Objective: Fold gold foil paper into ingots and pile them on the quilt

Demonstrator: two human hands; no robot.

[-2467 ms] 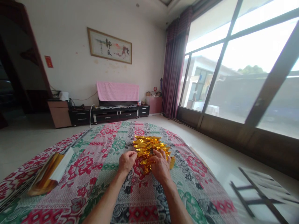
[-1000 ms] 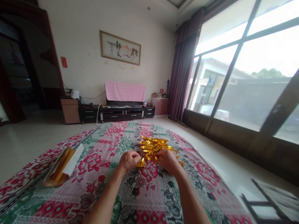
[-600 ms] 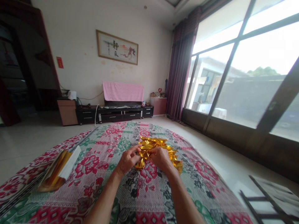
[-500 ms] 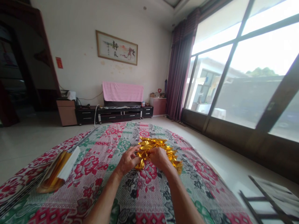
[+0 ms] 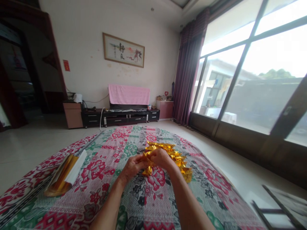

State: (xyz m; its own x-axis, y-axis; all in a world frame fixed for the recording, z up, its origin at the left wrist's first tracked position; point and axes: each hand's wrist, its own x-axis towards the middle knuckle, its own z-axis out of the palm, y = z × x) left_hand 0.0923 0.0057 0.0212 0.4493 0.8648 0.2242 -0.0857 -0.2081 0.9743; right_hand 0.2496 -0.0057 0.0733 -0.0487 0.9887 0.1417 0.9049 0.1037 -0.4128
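Note:
Both hands meet over a floral cloth (image 5: 112,188), pinching one folded gold foil paper ingot (image 5: 147,157) between them. My left hand (image 5: 133,166) has its fingers closed on the ingot's left side. Bent over its right side is my right hand (image 5: 161,157), fingertips partly hidden behind the knuckles. Several more shiny gold foil ingots (image 5: 178,156) lie in a cluster behind and to the right of my hands. One more gold piece (image 5: 147,171) rests on the cloth just below my fingers.
At the left of the cloth lies an opened packet of gold paper sheets (image 5: 62,179) with a white flap. A dark-framed stool or chair (image 5: 275,210) stands at the lower right. Beyond the table are a low black cabinet (image 5: 124,118) and large windows (image 5: 263,80).
My hands have lifted slightly and drawn together around one gold ingot, which now shows upright between the fingers. The whole view has shifted a little, so the room appears further right.

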